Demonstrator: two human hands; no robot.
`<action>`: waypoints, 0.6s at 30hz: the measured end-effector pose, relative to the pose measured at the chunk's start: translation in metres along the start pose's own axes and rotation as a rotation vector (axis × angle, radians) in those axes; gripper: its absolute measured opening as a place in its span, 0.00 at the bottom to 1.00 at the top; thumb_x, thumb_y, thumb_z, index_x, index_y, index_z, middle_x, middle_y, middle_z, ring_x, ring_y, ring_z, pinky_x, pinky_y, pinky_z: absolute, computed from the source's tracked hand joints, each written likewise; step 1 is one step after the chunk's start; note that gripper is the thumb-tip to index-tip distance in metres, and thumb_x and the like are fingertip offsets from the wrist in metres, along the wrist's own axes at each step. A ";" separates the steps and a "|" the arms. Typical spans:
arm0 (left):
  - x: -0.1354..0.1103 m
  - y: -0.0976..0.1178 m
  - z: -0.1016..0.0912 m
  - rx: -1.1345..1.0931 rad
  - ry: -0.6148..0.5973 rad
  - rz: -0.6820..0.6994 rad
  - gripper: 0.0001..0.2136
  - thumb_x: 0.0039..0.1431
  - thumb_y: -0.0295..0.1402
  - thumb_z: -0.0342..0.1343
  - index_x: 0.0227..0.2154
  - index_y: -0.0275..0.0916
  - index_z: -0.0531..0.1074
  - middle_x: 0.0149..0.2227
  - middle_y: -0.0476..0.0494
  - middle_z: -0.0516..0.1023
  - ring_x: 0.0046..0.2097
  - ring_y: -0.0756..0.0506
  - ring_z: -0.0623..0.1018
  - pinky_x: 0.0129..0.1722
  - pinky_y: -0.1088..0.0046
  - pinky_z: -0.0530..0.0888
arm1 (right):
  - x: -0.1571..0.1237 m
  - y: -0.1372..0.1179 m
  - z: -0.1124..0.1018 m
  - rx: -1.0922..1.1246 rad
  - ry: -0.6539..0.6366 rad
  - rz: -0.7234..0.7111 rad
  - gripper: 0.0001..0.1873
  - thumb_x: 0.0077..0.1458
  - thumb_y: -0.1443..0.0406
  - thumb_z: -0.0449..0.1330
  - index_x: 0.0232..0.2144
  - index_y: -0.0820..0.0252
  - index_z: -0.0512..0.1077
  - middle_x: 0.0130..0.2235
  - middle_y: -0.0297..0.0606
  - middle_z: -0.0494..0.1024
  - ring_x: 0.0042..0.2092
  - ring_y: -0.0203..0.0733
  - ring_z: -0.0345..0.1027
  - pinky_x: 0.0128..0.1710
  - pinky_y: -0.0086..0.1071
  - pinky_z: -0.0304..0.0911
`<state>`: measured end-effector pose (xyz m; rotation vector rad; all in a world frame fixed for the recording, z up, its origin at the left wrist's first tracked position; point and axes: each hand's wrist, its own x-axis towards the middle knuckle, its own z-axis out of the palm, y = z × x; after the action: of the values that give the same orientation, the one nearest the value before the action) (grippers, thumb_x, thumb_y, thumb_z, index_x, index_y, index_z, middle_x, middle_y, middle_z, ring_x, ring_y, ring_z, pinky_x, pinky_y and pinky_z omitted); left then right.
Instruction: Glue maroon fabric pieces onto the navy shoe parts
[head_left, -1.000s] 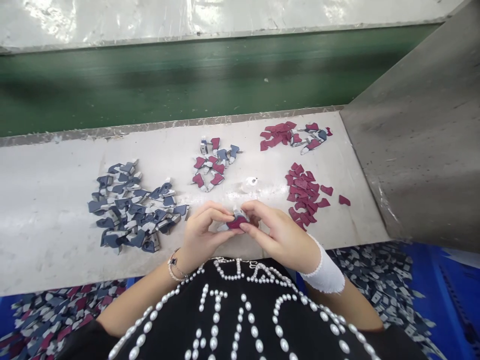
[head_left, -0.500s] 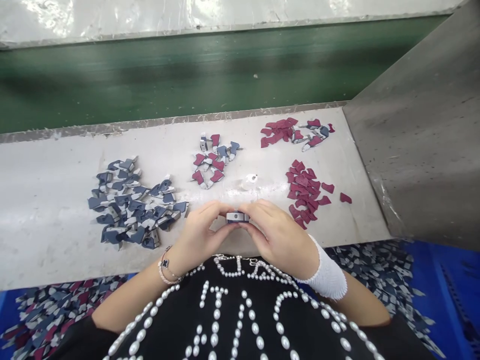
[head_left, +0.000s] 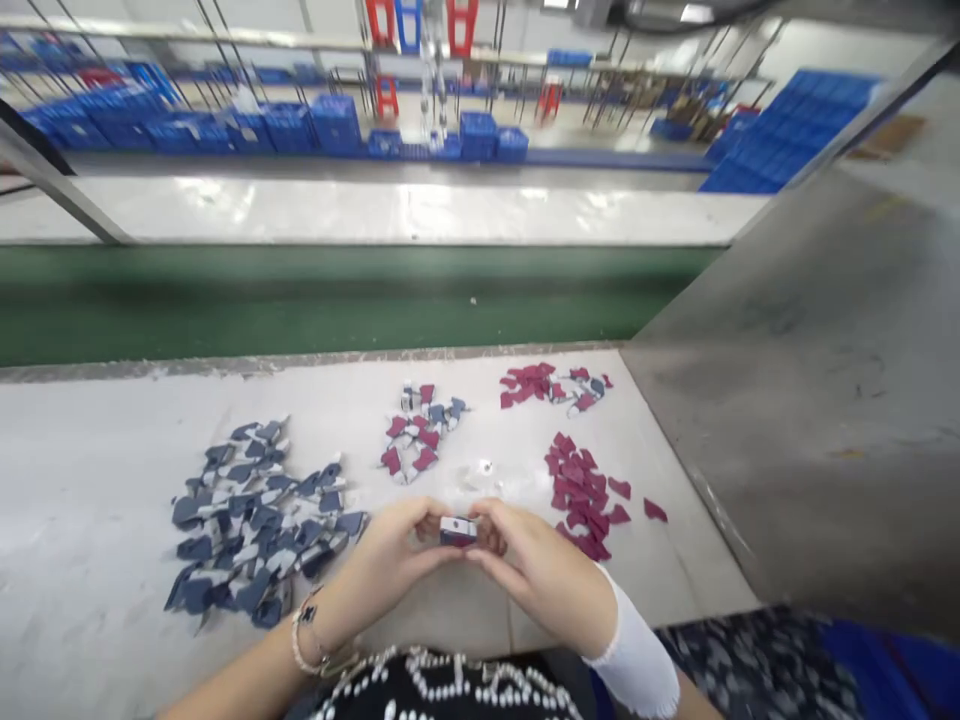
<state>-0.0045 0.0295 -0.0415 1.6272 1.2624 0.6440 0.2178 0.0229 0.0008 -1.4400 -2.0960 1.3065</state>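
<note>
My left hand (head_left: 390,555) and my right hand (head_left: 536,570) meet low in the middle of the head view, over the near edge of the white worktable (head_left: 97,520). Both pinch one small grey-and-maroon piece (head_left: 457,530) between thumbs and fingertips. A big heap of blue-grey pieces (head_left: 255,520) lies to the left of my hands. A small mixed pile of maroon and grey pieces (head_left: 420,440) sits just beyond them. A pile of maroon pieces (head_left: 585,490) lies to the right, with another maroon pile (head_left: 551,385) farther back.
A green conveyor belt (head_left: 300,300) runs across behind the table. A slanted grey metal panel (head_left: 810,390) closes off the right side. Blue crates (head_left: 337,120) and red stools stand in the hall beyond. Loose pieces fill a blue bin (head_left: 862,660) at lower right.
The camera has tipped upward, so the hall beyond the belt now shows and the table sits lower. The held piece was turned from its maroon face to its grey edge. My hands stay together.
</note>
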 end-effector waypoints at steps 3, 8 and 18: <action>0.035 -0.009 -0.017 -0.046 0.067 -0.119 0.19 0.55 0.38 0.64 0.48 0.41 0.71 0.36 0.47 0.78 0.38 0.44 0.79 0.41 0.68 0.75 | 0.000 0.021 -0.023 0.036 0.081 0.048 0.19 0.65 0.60 0.58 0.56 0.55 0.63 0.42 0.38 0.77 0.44 0.45 0.73 0.45 0.37 0.67; 0.102 -0.022 -0.049 0.055 0.069 -0.084 0.28 0.51 0.39 0.65 0.55 0.39 0.68 0.43 0.42 0.80 0.36 0.44 0.81 0.39 0.68 0.76 | 0.026 0.067 -0.029 0.056 0.152 0.103 0.16 0.57 0.64 0.59 0.48 0.59 0.67 0.37 0.39 0.77 0.37 0.44 0.72 0.40 0.35 0.67; 0.161 -0.066 -0.093 0.152 0.022 -0.200 0.12 0.66 0.37 0.58 0.48 0.35 0.73 0.48 0.41 0.77 0.46 0.43 0.78 0.46 0.59 0.78 | 0.096 0.112 0.024 0.174 0.120 0.033 0.34 0.35 0.66 0.67 0.50 0.58 0.75 0.48 0.44 0.77 0.43 0.51 0.72 0.46 0.37 0.67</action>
<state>-0.0582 0.2149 -0.0846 1.5932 1.4986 0.4529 0.2246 0.1022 -0.1258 -1.4462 -1.8421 1.3432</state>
